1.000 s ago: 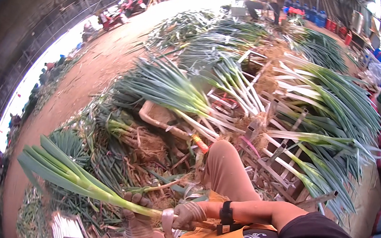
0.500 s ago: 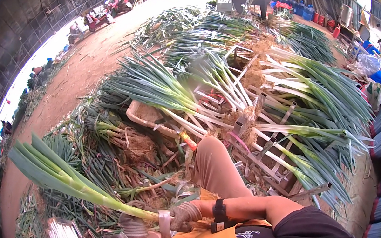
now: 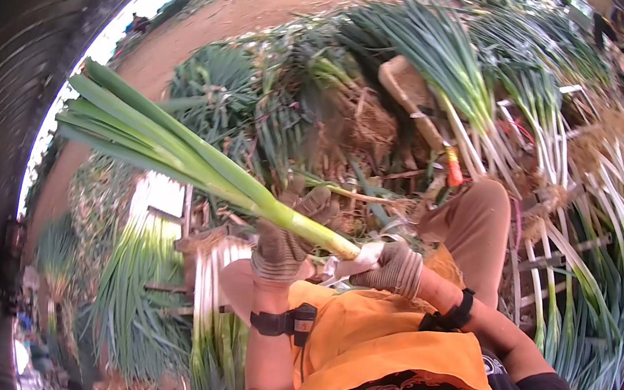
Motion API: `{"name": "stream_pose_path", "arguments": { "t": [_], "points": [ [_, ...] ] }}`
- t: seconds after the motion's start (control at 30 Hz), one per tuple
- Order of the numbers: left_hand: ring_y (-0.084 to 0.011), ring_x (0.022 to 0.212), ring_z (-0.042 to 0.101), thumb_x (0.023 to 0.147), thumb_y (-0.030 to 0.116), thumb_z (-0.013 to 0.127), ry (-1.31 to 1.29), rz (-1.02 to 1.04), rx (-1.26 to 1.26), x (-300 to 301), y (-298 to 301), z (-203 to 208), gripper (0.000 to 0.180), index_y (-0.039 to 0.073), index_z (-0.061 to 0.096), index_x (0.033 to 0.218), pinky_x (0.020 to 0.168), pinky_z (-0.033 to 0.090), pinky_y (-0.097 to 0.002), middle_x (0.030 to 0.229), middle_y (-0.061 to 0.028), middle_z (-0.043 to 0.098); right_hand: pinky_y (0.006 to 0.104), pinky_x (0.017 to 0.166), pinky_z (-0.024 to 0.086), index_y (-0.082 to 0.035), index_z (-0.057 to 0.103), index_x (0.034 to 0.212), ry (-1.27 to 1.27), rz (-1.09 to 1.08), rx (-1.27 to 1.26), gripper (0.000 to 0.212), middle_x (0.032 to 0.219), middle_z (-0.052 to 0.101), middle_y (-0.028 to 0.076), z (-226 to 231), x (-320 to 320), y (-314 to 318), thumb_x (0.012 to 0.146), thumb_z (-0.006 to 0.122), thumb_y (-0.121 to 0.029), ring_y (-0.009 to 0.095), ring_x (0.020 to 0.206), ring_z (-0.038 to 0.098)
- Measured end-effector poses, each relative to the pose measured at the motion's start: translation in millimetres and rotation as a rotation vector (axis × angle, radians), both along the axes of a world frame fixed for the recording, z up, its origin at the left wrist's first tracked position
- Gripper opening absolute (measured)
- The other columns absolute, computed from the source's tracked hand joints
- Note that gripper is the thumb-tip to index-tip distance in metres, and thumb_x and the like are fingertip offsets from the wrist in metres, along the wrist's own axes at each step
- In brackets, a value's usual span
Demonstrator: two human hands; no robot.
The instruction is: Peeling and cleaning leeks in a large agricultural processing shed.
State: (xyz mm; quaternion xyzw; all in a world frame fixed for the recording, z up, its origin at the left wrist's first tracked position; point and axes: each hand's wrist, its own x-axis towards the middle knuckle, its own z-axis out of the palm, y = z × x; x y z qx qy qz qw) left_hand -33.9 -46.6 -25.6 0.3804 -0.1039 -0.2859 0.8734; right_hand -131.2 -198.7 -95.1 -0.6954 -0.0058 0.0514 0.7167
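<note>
A large green onion lies slanted in front of me, its leaves up to the left and its pale base toward my lap. My left hand, in a striped knit glove, is closed around the stalk from below, some fingers showing past its far side. At the base end, my right hand, gloved alike, is closed on a pale strip that meets the stalk. Whether this is peeled skin I cannot tell; the root tip is hidden there.
Trimmed green onions stand bunched at my left, beside more white stalks. Unpeeled ones with roots lie on a metal rack to the right. A pale tray and leaf scraps lie ahead, beyond them a dirt path.
My view has swung left, bringing the bunches there into sight. The green onion stays in my hands. My left hand now shows further up the stalk, and the right remains at the base.
</note>
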Motion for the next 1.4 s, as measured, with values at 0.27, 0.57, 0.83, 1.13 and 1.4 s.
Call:
{"name": "stream_pose_path", "arguments": {
  "t": [0.27,0.57,0.83,1.13,1.4],
  "points": [
    [-0.0153,0.069,0.055,0.082,0.021,0.063,-0.186,-0.116,0.039,-5,16,5,0.035,0.002,0.047,0.106,0.07,0.048,-0.0285,0.076,-0.0049,0.055,0.0244,0.056,0.049,-0.004,0.058,0.103,0.16,0.338,0.072,0.035,0.079,0.063,0.002,18,6,10,0.071,0.068,-0.013,0.009,0.062,0.058],
    [-0.0273,0.052,0.057,0.09,0.031,0.045,-1.015,0.348,1.431,-11,23,-21,0.036,0.002,0.058,0.073,0.053,0.046,-0.0382,0.059,-0.0121,0.058,0.0279,0.059,0.046,-0.003,0.063,0.086,0.118,-0.073,-0.221,0.025,0.07,0.063,0.004,-4,14,24,0.069,0.071,-0.019,0.009,0.064,0.056],
    [-0.0199,0.074,0.061,0.087,0.022,0.053,-0.099,0.327,0.42,-14,15,-24,0.021,0.003,0.056,0.097,0.069,0.052,-0.0347,0.082,-0.0094,0.061,0.0264,0.058,0.046,-0.004,0.065,0.081,0.259,-0.023,-0.113,0.02,0.066,0.061,-0.001,11,9,8,0.069,0.07,-0.02,0.007,0.063,0.053],
    [-0.0298,0.102,0.053,0.074,0.012,0.068,-0.003,-0.018,-0.16,-6,13,-39,0.055,0.0,0.043,0.122,0.088,0.046,-0.0507,0.109,-0.0148,0.053,0.0207,0.063,0.044,-0.008,0.06,0.107,0.224,0.214,0.056,0.037,0.083,0.061,-0.003,-45,16,3,0.072,0.068,-0.012,0.004,0.072,0.051],
    [-0.0315,0.088,0.057,0.079,0.009,0.059,-0.001,0.061,-0.074,-14,0,-39,0.037,-0.001,0.048,0.113,0.08,0.049,-0.0461,0.097,-0.016,0.057,0.0214,0.045,0.04,-0.006,0.063,0.089,0.252,0.16,0.041,0.03,0.063,0.055,-0.003,-42,12,0,0.066,0.073,-0.021,0.005,0.051,0.048]
  ]
}}
